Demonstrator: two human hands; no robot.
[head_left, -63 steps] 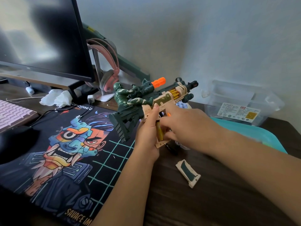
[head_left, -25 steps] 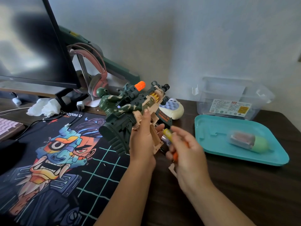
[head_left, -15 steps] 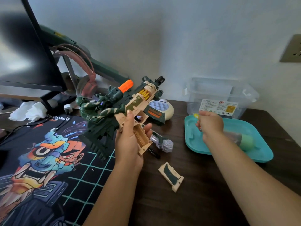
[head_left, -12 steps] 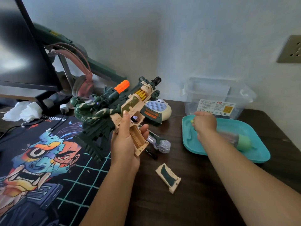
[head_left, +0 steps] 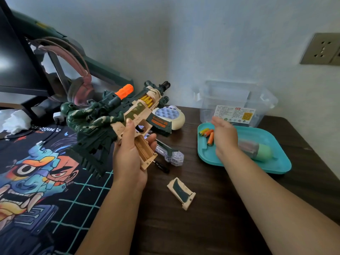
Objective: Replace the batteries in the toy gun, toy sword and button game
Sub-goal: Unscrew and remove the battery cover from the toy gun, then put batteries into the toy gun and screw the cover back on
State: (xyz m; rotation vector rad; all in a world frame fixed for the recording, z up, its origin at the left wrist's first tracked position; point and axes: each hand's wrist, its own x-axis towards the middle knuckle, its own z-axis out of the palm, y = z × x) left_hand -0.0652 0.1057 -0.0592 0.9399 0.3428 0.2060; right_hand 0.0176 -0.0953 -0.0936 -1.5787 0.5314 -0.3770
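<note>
One battery cover (head_left: 181,193) lies nearest on the desk (head_left: 184,229). Behind it, the left hand (head_left: 128,161) wraps the grip of the toy gun (head_left: 117,122), held above the desk: light, stiff plastic I think, best held there. Farther right, the right hand (head_left: 225,138) hovers open and empty beside smooth batteries (head_left: 207,134) in the tray (head_left: 276,169).

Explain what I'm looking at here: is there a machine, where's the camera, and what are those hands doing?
No machine: these are a person's two bare hands, filmed by one camera worn on their head, looking down at a dark desk. The left hand grips a toy gun whose battery compartment is open; its cover lies on the desk. The right hand hovers open, holding nothing, over a teal tray with three orange batteries. A button game sits behind the gun.
</note>
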